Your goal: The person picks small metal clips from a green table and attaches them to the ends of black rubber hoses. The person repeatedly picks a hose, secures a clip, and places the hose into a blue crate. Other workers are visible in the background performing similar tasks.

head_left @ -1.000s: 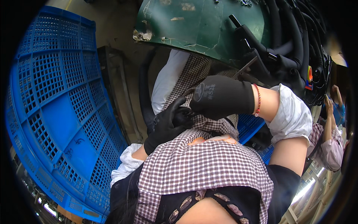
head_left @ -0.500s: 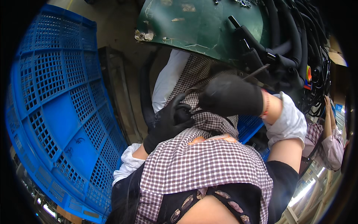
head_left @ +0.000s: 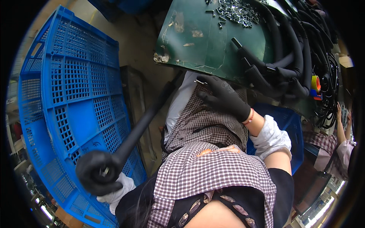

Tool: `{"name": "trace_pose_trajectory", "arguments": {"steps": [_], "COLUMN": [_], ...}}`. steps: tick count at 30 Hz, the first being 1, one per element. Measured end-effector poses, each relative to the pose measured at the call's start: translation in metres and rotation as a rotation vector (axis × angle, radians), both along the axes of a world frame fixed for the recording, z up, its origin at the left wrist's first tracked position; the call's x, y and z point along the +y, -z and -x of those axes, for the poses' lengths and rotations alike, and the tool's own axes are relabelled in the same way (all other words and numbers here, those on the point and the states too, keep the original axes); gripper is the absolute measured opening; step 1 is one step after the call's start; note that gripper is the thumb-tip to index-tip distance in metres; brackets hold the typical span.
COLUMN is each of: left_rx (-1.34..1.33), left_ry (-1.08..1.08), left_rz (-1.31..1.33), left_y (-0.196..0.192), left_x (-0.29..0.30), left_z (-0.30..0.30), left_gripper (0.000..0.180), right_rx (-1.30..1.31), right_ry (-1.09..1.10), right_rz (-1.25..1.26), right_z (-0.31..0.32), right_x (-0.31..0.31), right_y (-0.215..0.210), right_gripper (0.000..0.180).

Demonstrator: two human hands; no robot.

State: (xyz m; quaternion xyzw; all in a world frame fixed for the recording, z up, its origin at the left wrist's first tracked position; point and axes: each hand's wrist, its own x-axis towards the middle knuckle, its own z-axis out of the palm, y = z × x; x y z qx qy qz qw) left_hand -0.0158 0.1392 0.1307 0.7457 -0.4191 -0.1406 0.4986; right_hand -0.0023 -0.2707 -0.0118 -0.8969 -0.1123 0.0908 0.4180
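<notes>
My left hand point(head_left: 98, 175), in a black glove, is closed around one end of a long black foam-covered tube point(head_left: 142, 123). A bit of metal shows at the tube's end, inside the curled fingers. From that hand, beside the blue crate, the tube slants up toward the table's near left corner. My right hand point(head_left: 227, 99), also black-gloved, is over my lap just below the table edge. Between its fingertips is a small shiny metal piece point(head_left: 200, 81), too small to name its kind.
A tall blue plastic crate point(head_left: 81, 102) stands at my left. The green table point(head_left: 205, 49) ahead carries a heap of small bent metal pieces point(head_left: 237, 13) and several black foam-covered tubes point(head_left: 298, 57). A blue bin point(head_left: 294, 127) stands on my right, with another person's arms point(head_left: 342, 129) beyond.
My left hand has moved down and left from my lap, bringing the black tube across the crate. My right hand has shifted left and now shows the metal piece. The view has shifted.
</notes>
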Motion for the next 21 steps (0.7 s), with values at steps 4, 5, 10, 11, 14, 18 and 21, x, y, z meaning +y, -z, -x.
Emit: {"name": "trace_pose_trajectory", "arguments": {"steps": [4, 5, 10, 11, 14, 18, 21], "left_rx": [-0.041, -0.020, 0.161, 0.216, 0.394, 0.649, 0.816], "left_ry": [0.189, 0.145, -0.295, -0.406, -0.647, -0.678, -0.807], "left_rz": [-0.125, -0.136, 0.065, 0.155, 0.449, 0.591, 0.353], "left_y": [-0.027, -0.031, -0.007, 0.008, 0.054, 0.135, 0.182], "left_x": [0.053, 0.063, 0.113, 0.121, 0.126, 0.063, 0.001], "left_z": [-0.003, -0.001, -0.008, -0.008, -0.019, -0.050, -0.029], "left_gripper": [0.064, 0.062, 0.055, 0.053, 0.049, 0.044, 0.034], "right_rx": [-0.054, -0.097, 0.159, 0.012, -0.168, 0.097, 0.075], "right_ry": [0.120, 0.117, 0.096, 0.126, 0.227, 0.297, 0.361], "right_rz": [-0.248, -0.294, -0.794, -0.680, -0.762, -0.767, -0.651], "right_z": [-0.003, -0.004, 0.004, 0.009, 0.025, 0.048, 0.069], "right_x": [0.016, 0.022, 0.007, 0.000, -0.025, -0.059, -0.068], "right_y": [0.029, 0.027, -0.006, -0.018, -0.053, -0.062, -0.028], "right_gripper": [0.060, 0.061, 0.051, 0.048, 0.056, 0.044, 0.012]}}
